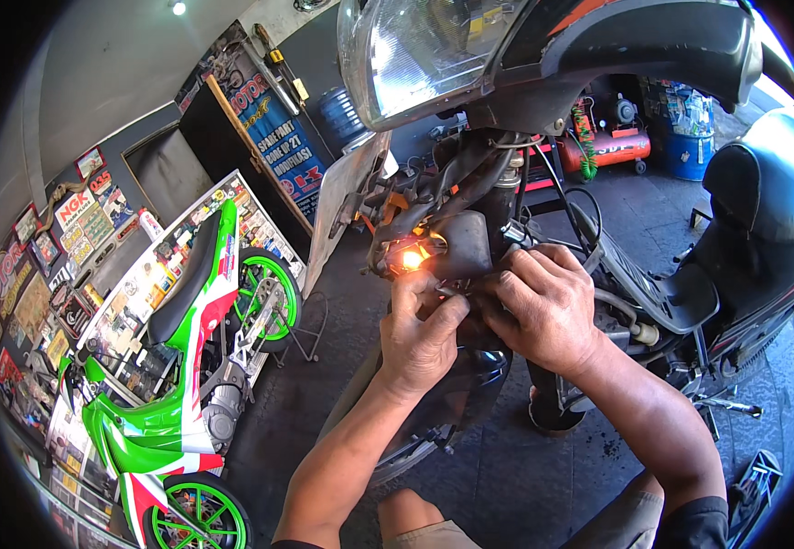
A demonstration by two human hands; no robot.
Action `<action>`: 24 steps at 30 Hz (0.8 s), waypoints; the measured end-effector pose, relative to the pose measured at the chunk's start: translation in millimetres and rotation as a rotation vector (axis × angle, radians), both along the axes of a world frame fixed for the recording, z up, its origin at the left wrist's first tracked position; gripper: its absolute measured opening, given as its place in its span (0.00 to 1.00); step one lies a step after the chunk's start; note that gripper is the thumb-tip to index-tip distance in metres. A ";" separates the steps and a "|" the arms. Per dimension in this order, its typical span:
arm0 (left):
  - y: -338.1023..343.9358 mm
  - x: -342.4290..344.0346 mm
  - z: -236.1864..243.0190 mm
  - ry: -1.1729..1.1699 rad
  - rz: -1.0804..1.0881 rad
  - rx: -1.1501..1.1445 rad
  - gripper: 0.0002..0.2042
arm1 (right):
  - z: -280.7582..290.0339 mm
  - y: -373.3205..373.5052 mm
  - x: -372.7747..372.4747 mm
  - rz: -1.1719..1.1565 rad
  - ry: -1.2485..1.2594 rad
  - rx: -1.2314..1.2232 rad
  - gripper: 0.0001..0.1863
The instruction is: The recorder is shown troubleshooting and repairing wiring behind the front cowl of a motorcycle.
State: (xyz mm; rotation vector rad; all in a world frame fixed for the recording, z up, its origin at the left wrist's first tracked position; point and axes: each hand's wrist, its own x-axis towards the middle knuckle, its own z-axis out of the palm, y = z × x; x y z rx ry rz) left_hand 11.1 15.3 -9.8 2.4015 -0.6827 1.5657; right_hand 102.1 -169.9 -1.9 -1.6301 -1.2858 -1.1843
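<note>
My left hand is pinched, thumb against forefinger, at the opened front of a motorcycle. A small pale piece, perhaps a wire end, shows at its fingertips, too small to name. Close on its right, my right hand has its fingers curled together; what they grip is hidden behind them. Just above the left fingertips an orange lamp glows among exposed wires. Beside the lamp, a dark rounded housing sits above and between my hands. Over everything hangs the motorcycle's headlight in its black front cowl.
A green, white and red motorcycle stands at the left, by a crowded display case. At the back right are a red air compressor and a blue drum. The black seat is at the right. Below my hands is the front fender.
</note>
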 end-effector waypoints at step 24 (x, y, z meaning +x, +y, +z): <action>-21.5 -18.1 14.1 0.264 0.057 -0.258 0.17 | -3.9 3.9 2.1 -0.033 -0.038 0.040 0.11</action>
